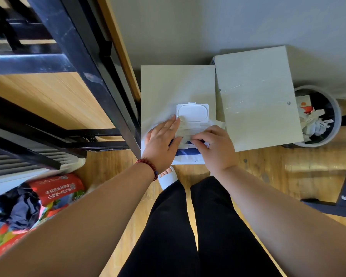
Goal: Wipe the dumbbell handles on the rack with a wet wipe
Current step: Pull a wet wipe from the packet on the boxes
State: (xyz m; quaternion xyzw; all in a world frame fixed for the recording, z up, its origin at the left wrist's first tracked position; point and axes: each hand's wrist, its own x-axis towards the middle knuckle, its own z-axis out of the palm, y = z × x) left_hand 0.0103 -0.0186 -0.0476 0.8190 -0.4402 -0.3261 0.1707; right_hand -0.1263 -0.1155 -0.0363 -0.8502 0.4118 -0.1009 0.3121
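Observation:
A wet wipe pack [188, 156] with a blue and white wrapper lies on a pale box [168, 86]. Its white plastic flip lid [192, 112] stands open. My left hand [162, 142] lies flat on the pack's left side with straight fingers, holding it down. My right hand [216, 146] pinches a white wipe [185, 131] at the pack's opening. No dumbbell or dumbbell rack is in view.
A second pale box [258, 96] stands to the right, a round bin [318, 116] with crumpled wipes beyond it. A black metal frame with wooden boards [68, 86] rises at the left. Colourful bags [48, 196] lie at the lower left on the wooden floor.

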